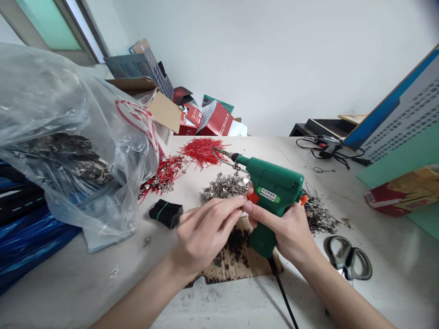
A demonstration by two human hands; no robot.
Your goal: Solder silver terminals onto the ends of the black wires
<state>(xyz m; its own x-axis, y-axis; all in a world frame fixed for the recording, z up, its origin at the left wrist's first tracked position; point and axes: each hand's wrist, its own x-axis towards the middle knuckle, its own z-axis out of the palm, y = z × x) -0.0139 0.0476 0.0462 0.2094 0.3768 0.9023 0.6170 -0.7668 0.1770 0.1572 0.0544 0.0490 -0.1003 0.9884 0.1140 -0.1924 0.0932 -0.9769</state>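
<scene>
My right hand [291, 226] is wrapped round the grip of a green soldering gun [274, 178] with an orange trigger. The gun's metal tip points to the far left, over the table. My left hand [207, 226] is closed in a pinch just beside the trigger, its fingertips meeting my right thumb; what they pinch is too small and hidden to make out. Beneath my hands lies a scorched cardboard piece [236, 260] with dark stains. Behind them is a heap of small silver metal parts [224, 186], and farther back a pile of red wires [202, 151].
At left are a clear plastic bag [78, 105] of metal parts, red wires with metal ends [164, 176] and a banded black wire bundle [166, 213]. Scissors [348, 258] and a pile of silver parts [318, 214] lie right. Boxes [219, 119] stand at the back.
</scene>
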